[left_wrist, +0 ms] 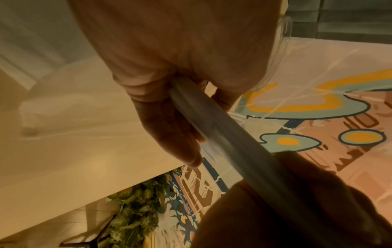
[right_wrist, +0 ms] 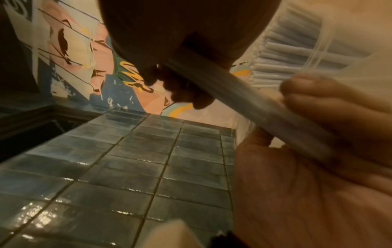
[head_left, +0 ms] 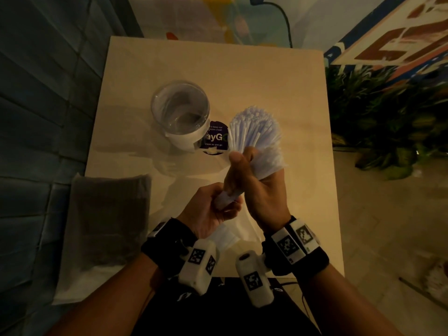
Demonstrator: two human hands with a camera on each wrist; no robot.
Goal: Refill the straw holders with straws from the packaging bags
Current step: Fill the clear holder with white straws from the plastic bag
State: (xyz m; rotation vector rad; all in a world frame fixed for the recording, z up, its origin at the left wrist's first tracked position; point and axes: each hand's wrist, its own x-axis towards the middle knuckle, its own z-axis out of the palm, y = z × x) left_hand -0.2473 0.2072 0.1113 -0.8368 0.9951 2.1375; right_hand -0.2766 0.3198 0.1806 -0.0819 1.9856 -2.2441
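A thick bundle of white straws (head_left: 254, 132) fans out above the beige table (head_left: 242, 76), its lower part still in a clear packaging bag (head_left: 269, 163). My left hand (head_left: 213, 207) grips the bundle's lower end (head_left: 224, 200). My right hand (head_left: 247, 175) grips it higher up, thumb pointing up. In both wrist views the bundle (left_wrist: 231, 139) (right_wrist: 250, 97) runs diagonally between the two hands. A clear glass straw holder (head_left: 180, 110) with a white band stands to the left of the straws; I see no straws inside it.
A round purple sticker (head_left: 215, 139) lies on the table beside the holder. A grey cloth on white paper (head_left: 106, 221) lies at the near left. A blue tiled wall is on the left, a leafy plant (head_left: 388, 117) on the right.
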